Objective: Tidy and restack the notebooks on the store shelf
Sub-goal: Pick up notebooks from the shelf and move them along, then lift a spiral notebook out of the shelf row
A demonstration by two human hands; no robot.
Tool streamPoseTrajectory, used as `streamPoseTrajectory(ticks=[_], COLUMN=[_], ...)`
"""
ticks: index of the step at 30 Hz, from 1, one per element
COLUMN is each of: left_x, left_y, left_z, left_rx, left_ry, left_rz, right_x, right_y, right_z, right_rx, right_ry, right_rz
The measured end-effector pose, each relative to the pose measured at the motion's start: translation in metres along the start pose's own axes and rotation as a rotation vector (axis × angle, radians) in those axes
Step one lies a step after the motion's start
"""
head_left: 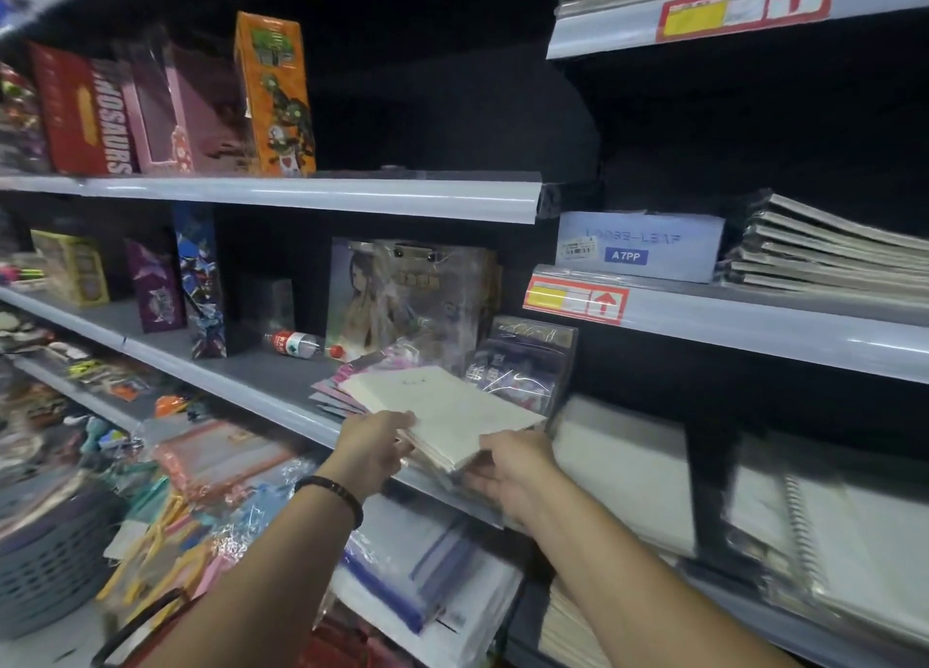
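Both hands grip a small stack of cream notebooks point(442, 411) at the front edge of the middle shelf point(241, 381). Left hand point(369, 449): grip pinched on the stack's near-left corner. Right hand point(518, 471): grip closed on the near-right corner, fingers under the stack. The stack overlaps pink-edged notebooks point(334, 391) lying flat on the shelf, in front of a toppled plastic bottle point(301, 344).

Setting: retail shop, stationery and toy aisle. Evidence — grey metal shelving point(311, 197) in tiers, red-and-yellow price tags point(575, 299) with arrows on the shelf edges at right, boxed toys point(274, 97) upper left, shrink-wrapped notebook stacks point(824, 250) at right, grey shopping basket point(45, 562) lower left.
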State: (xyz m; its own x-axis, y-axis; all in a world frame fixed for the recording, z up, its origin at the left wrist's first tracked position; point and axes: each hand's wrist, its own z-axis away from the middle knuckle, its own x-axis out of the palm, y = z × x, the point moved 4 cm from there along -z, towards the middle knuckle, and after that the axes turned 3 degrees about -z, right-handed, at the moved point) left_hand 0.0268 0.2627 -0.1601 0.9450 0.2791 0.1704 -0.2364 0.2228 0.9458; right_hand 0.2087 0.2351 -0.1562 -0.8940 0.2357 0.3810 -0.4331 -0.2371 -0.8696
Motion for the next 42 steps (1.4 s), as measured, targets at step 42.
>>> streamPoseTrajectory(ticks=[42], left_x=[0.246], left_y=[-0.121], left_z=[0.312], left_rx=[0.9], left_ry=[-0.458], left_rz=[-0.764], right_x=[-0.387], right_y=[-0.06], right_z=[0.262], right_rx=[-0.425], right_ry=[0.569], right_rz=[0.177])
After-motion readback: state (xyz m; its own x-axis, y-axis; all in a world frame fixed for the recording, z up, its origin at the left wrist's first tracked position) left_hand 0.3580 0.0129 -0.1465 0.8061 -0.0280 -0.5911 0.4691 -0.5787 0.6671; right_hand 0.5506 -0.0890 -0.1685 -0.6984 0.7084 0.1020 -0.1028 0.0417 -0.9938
